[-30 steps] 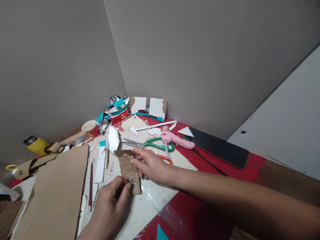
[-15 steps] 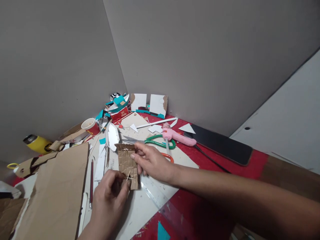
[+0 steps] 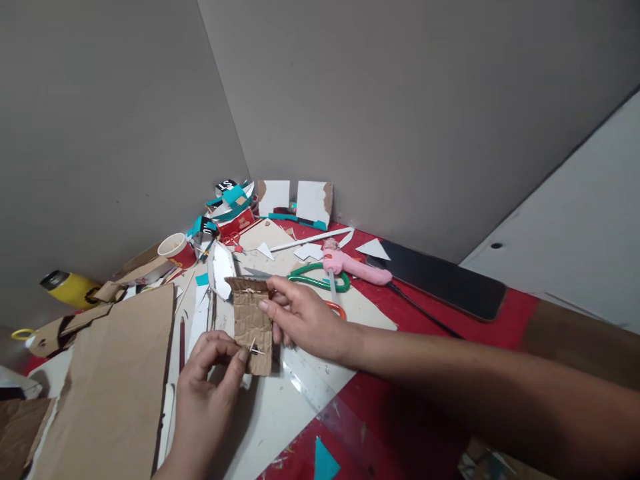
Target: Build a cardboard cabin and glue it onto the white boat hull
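A small piece of corrugated cardboard [image 3: 250,320] is held tilted above the table, its upper end folded. My right hand [image 3: 300,313] grips its right edge between thumb and fingers. Near the lower end is a dark hole, with thin wooden toothpicks [image 3: 258,351] crossing over it. My left hand [image 3: 215,380] is closed in a pinch at the lower left, thumb and forefinger at the end of a toothpick. What lies between those fingertips is mostly hidden. Just beyond the cardboard are green-handled scissors [image 3: 320,268] and a pink glue gun [image 3: 360,268].
A large cardboard sheet [image 3: 115,373] lies left, beside a dark red pencil [image 3: 182,343]. Behind stand a paper cup [image 3: 183,253], a yellow bottle [image 3: 75,288] and paper scraps. A clear ruler [image 3: 310,387] lies in front; a black flat slab [image 3: 445,280] sits right.
My left hand has shifted slightly left, its fingertips drawing back from the crossed toothpicks, more of which now shows. The right hand still holds the cardboard. The view has shifted slightly.
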{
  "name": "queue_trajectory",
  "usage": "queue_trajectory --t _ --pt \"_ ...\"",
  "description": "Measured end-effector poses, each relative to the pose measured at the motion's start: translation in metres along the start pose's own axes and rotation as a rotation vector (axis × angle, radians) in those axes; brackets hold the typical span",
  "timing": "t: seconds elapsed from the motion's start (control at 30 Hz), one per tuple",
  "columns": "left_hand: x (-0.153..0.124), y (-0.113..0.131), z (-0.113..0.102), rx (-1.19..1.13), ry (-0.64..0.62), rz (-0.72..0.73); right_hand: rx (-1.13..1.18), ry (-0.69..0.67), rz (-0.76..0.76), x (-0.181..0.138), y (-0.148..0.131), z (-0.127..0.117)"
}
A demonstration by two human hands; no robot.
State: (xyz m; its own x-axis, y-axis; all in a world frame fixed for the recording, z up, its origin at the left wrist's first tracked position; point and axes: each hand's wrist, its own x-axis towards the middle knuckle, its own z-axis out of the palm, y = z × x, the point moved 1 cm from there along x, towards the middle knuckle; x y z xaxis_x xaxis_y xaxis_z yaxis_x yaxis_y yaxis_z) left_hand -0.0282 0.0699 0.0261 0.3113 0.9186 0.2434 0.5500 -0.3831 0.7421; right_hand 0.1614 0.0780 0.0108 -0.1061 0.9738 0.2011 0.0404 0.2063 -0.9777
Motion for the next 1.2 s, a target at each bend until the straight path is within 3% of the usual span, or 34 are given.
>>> queue_trajectory --t 0.23,0.37,0.67,0.77,0.87,0.93,1.07,1.2 --pt "-0.001 -0.004 0.003 -0.092 0.026 -0.116 0.004 0.002 -0.009 -0.001 0.001 0.001" --pt "-0.002 -0.005 0.005 -0.290 0.032 -0.286 0.030 0.006 -0.020 -0.002 0.000 0.001" --pt "0.003 0.002 0.009 -0.634 0.066 -0.418 0.132 0.005 -0.033 -0.002 -0.002 0.001" --pt "0.003 0.003 0.009 -0.716 -0.043 -0.495 0.177 0.002 -0.027 -0.002 -0.003 0.002" --pt "0.002 0.002 0.011 -0.782 -0.316 -0.545 0.207 -0.005 0.009 -0.002 -0.004 0.003" --pt "0.003 0.000 0.011 -0.797 -0.416 -0.548 0.221 -0.019 0.050 -0.002 -0.005 0.003" --pt "0.005 -0.006 0.009 -0.873 -0.297 -0.590 0.197 0.084 0.069 -0.002 -0.010 -0.003" --pt "0.006 -0.014 0.009 -0.957 -0.215 -0.647 0.068 0.229 -0.018 -0.005 -0.015 -0.006"
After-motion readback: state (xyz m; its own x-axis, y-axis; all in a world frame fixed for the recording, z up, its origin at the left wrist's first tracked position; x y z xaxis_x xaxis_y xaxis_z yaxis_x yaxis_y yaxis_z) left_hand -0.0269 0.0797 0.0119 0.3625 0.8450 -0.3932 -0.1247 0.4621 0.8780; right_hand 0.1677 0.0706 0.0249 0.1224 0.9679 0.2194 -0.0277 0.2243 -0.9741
